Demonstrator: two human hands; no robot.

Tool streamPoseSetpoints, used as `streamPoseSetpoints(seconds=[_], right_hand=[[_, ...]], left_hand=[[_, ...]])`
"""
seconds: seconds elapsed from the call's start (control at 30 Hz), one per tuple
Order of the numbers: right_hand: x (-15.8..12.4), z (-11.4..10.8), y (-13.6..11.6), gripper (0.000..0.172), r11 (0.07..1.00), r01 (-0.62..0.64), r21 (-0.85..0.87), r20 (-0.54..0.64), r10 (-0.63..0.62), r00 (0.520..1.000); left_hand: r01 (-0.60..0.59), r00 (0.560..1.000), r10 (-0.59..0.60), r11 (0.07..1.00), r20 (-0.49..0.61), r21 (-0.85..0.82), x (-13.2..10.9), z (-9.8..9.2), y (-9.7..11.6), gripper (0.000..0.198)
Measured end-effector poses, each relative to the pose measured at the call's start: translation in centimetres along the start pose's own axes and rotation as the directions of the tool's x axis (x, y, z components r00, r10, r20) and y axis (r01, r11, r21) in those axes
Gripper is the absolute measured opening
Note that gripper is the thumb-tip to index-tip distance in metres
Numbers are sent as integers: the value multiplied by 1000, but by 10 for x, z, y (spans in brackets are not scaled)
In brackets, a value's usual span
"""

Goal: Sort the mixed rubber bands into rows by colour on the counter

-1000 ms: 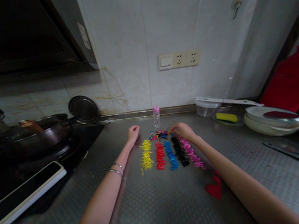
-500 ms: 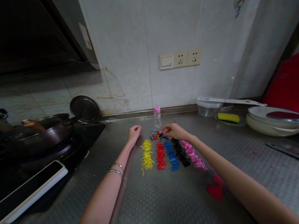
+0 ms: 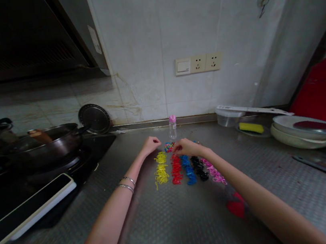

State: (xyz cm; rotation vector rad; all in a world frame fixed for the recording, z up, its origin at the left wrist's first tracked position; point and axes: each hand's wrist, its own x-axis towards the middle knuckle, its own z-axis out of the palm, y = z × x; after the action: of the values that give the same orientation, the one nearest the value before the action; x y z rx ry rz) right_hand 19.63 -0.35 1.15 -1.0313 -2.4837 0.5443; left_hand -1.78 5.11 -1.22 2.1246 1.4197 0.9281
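Small loops like rubber bands lie in rows on the metal counter: yellow bands (image 3: 161, 170), red bands (image 3: 176, 170), blue bands (image 3: 188, 171), black bands (image 3: 199, 169) and pink bands (image 3: 214, 172). Beyond them is a mixed-colour pile (image 3: 169, 147), partly covered by my right hand (image 3: 187, 147). That hand's fingers are pinched together at the far end of the red row; anything between them is too small to see. My left hand (image 3: 150, 144) rests with curled, closed fingers beyond the yellow row, left of the pile. Behind the pile stands a clear bottle (image 3: 173, 130) with a pink cap.
A red heart-shaped piece (image 3: 236, 207) lies near my right forearm. To the left are a white-edged phone-like slab (image 3: 38, 210) and a pan (image 3: 54, 147) on the stove. On the right sit a plastic tub (image 3: 227, 119), a yellow sponge (image 3: 251, 127) and bowls (image 3: 295, 137).
My right hand has moved left, from the right side of the mixed pile to above the red row's far end. My left hand has shifted slightly right, fingers still curled.
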Motion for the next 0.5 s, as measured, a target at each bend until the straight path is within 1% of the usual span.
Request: streamPoseSetpoints(seconds=[0.03,0.1,0.13,0.2,0.27,0.33,0.4,0.5], right_hand=[[0,-2,1,24,1000,-8,0,-8,8,1000],[-1,-6,4,23,1000,-28,2,-32,28,999],[-1,-8,6,23,999,-37,4,-42,37,998],[-2,-12,10,22,998,-55,9,-59,55,997],[-3,-15,13,22,998,-64,11,-72,65,995],[-4,-18,15,23,998,-66,6,-80,67,995],[-5,-19,15,23,997,-73,-8,-83,72,994],[-5,-21,14,23,996,-83,-26,-79,81,994]], left_hand=[[-26,997,23,999,80,34,0,-3,6,24],[-88,966,71,995,247,56,-1,-8,20,26],[-111,947,85,992,311,67,-1,-10,26,25],[-137,915,81,984,394,117,-1,-9,36,24],[-148,898,49,970,436,195,-2,-7,43,22],[-156,893,19,950,450,269,-3,-2,46,20],[-158,897,-5,930,442,331,-5,1,47,19],[-145,915,-37,899,402,414,-6,4,49,18]])
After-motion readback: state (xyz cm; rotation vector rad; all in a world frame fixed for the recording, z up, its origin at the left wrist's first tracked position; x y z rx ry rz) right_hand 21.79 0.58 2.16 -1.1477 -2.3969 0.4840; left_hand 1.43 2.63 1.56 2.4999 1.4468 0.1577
